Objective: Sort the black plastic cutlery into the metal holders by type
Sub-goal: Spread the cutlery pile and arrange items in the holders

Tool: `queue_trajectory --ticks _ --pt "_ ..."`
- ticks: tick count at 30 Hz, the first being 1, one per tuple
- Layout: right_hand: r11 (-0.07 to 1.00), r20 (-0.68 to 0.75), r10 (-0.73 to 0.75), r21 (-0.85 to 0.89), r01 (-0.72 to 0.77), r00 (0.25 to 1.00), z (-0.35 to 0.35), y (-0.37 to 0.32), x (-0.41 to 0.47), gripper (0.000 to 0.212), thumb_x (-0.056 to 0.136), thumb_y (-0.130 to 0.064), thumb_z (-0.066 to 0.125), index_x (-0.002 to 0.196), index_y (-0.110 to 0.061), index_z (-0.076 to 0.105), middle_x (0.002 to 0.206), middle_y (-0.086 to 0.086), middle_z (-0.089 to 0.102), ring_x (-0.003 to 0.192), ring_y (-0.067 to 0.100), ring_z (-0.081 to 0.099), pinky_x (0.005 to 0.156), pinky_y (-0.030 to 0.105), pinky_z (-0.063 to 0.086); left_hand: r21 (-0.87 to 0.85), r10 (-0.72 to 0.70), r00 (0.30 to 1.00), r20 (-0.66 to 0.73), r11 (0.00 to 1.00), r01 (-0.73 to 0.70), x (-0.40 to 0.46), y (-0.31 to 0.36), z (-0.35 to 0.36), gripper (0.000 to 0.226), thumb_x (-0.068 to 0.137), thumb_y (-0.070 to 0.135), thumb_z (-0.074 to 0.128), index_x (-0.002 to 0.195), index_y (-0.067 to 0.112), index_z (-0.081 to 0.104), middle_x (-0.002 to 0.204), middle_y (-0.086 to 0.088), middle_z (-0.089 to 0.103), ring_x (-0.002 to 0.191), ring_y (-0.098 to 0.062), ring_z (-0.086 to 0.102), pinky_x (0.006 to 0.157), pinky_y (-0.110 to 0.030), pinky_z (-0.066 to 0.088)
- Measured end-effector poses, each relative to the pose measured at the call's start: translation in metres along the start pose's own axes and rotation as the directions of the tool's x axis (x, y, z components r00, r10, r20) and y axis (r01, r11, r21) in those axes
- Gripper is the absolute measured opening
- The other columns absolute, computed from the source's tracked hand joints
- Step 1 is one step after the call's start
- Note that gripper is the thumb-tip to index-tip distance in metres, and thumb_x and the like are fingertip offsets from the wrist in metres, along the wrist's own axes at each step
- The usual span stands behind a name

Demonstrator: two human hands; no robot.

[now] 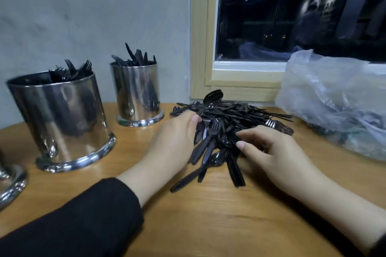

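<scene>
Now the heap of black plastic cutlery lies between both hands: left hand flat against it, fingers straight; right hand curled, fingertips touching pieces, grip unclear.

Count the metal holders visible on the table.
3: a large holder with forks at left, a smaller holder with knives behind it near the wall, and a third holder cut off at the left edge.

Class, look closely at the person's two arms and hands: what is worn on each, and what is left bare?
The left arm wears a long black sleeve ending short of the wrist. The left hand and right hand are bare: no gloves, rings or watch visible. The right forearm is bare, with a dark sleeve edge at the frame corner.
</scene>
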State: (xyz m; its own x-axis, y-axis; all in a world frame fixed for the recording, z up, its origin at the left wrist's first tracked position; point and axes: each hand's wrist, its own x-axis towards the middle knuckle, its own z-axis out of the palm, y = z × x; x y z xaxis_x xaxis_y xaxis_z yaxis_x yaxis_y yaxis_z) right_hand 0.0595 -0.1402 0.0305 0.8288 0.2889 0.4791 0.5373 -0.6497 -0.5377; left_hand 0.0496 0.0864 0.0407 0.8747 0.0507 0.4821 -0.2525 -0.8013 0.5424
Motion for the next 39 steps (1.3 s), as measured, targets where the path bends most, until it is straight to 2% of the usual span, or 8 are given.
queue_trajectory --ticks 3,7,10,19,25,29,33,39 --pt "0.986 0.051 -0.085 -0.140 0.091 0.995 0.014 -0.007 0.003 0.033 0.092 -0.045 0.065 0.121 -0.030 0.069 0.105 -0.022 0.059 0.098 -0.003 0.054 0.086 0.007 0.035 -0.056 -0.007 1.000 -0.024 0.998 0.005 -0.001 0.002 0.002 0.033 0.110 0.034 0.035 0.119 0.020 0.063 0.089 -0.001 0.071 0.087 -0.023 0.064 0.082 -0.043 0.048" --pt "0.941 0.126 -0.045 -0.329 0.085 0.991 0.028 -0.013 0.008 0.048 0.094 -0.055 0.056 0.133 -0.029 0.061 0.121 -0.013 0.057 0.119 0.013 0.052 0.104 0.034 0.042 -0.072 0.021 1.000 -0.016 0.997 -0.022 -0.004 0.006 0.005 0.025 0.110 0.034 0.036 0.115 0.024 0.058 0.084 -0.001 0.069 0.083 -0.022 0.063 0.081 -0.044 0.046" --pt "0.918 0.181 0.003 -0.390 0.069 0.984 0.033 -0.013 0.010 0.050 0.093 -0.058 0.055 0.135 -0.031 0.058 0.122 -0.010 0.056 0.120 0.018 0.051 0.103 0.043 0.043 -0.055 0.042 0.999 -0.004 0.998 -0.042 -0.005 0.005 0.006 0.025 0.110 0.033 0.036 0.111 0.023 0.059 0.078 0.000 0.066 0.078 -0.019 0.061 0.078 -0.043 0.047" --pt "0.902 0.233 0.029 -0.426 0.075 0.972 0.031 -0.010 0.008 0.037 0.095 -0.052 0.055 0.130 -0.037 0.056 0.115 -0.009 0.045 0.117 0.019 0.042 0.097 0.041 0.038 -0.086 0.059 0.998 -0.002 0.995 -0.059 -0.007 0.005 0.013 0.023 0.110 0.032 0.038 0.109 0.024 0.060 0.079 0.001 0.066 0.079 -0.019 0.061 0.078 -0.046 0.047" --pt "0.958 0.169 -0.071 -0.262 0.114 0.983 0.020 -0.006 0.008 0.009 0.090 -0.038 0.065 0.091 -0.033 0.059 0.098 -0.014 0.045 0.102 0.013 0.043 0.092 0.039 0.040 -0.106 0.061 0.998 -0.029 0.992 -0.064 -0.005 0.002 0.010 0.022 0.109 0.031 0.040 0.108 0.026 0.062 0.070 0.000 0.062 0.069 -0.012 0.057 0.070 -0.035 0.044" --pt "0.983 0.028 -0.131 -0.129 0.134 0.991 0.002 -0.005 0.010 0.005 0.086 -0.031 0.064 0.085 -0.029 0.060 0.091 -0.013 0.054 0.089 0.005 0.051 0.079 0.023 0.037 -0.109 0.080 0.996 -0.030 0.991 -0.083 -0.003 0.001 0.005 0.021 0.108 0.028 0.043 0.101 0.025 0.063 0.070 0.004 0.062 0.070 -0.012 0.060 0.069 -0.037 0.046" --pt "0.998 -0.136 -0.051 0.023 0.055 0.989 -0.004 -0.006 0.010 0.009 0.087 -0.022 0.069 0.083 -0.027 0.063 0.083 -0.012 0.061 0.081 0.002 0.055 0.068 0.011 0.037 -0.074 0.111 0.993 0.039 0.991 -0.108 -0.008 0.006 0.004 0.021 0.107 0.028 0.047 0.098 0.029 0.066 0.070 0.006 0.067 0.074 -0.003 0.060 0.063 -0.017 0.040" --pt "0.985 -0.234 0.074 0.170 -0.034 0.969 0.001 -0.001 0.009 0.012 0.088 -0.025 0.074 0.082 -0.027 0.064 0.078 -0.014 0.068 0.072 0.005 0.061 0.065 0.023 0.042 -0.180 0.197 0.951 0.237 0.971 -0.157 -0.011 0.012 0.004 0.020 0.106 0.028 0.050 0.099 0.032 0.067 0.068 0.017 0.063 0.067 0.007 0.056 0.064 -0.008 0.036"
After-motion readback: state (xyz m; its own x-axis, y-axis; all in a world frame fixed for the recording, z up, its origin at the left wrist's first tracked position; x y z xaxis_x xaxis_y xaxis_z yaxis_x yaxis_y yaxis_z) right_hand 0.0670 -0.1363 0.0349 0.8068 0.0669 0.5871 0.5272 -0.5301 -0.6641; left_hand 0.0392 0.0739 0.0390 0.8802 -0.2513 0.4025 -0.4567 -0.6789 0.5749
